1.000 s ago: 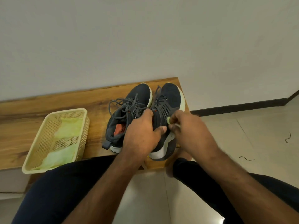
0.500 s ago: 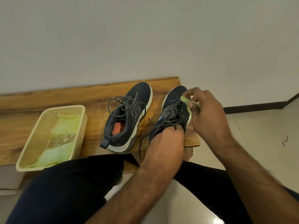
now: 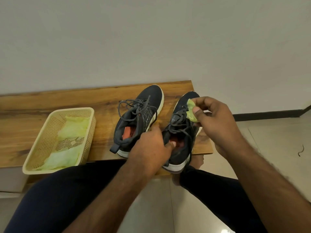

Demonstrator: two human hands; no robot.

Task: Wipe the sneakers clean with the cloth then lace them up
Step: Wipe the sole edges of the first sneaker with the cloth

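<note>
On the bench a basket with cloths in it sits at the left, two sneakers to its right, side by side, the left sneaker beside the right sneaker.

Bare wooden bench is lying open far-left, behind a yellow basket sitting near-left. A narrow gap is showing between basket and left sneaker. The right sneaker is crowding the bench's right edge.
</note>
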